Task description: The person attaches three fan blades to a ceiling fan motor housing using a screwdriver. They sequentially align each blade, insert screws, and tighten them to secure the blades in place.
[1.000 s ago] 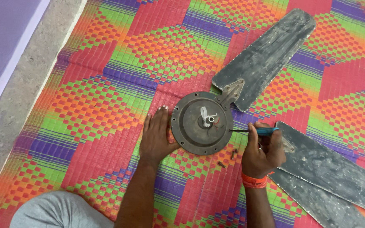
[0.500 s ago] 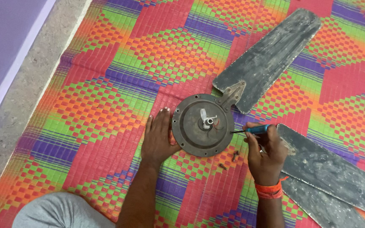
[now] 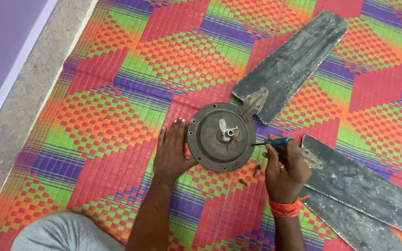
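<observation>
A round grey ceiling-fan motor housing (image 3: 212,139) lies on a bright woven mat, with a short shaft (image 3: 224,130) and wires at its middle. My left hand (image 3: 172,151) rests flat against the housing's left rim. My right hand (image 3: 284,168) grips a blue-handled screwdriver (image 3: 275,142) whose tip touches the housing's right edge. One dusty grey fan blade (image 3: 294,60) is still joined to the housing by its bracket (image 3: 253,103) at the upper right.
Two loose fan blades (image 3: 364,186) lie on the mat at the right, under my right hand. A few small screws (image 3: 256,169) lie below the housing. The mat (image 3: 117,116) ends at a concrete floor strip (image 3: 29,93) on the left. My grey-clad knee (image 3: 61,234) is at the bottom.
The view has shifted slightly. My right hand has brought the screwdriver a little closer, its tip now at the housing's right edge. My left hand has stayed against the rim.
</observation>
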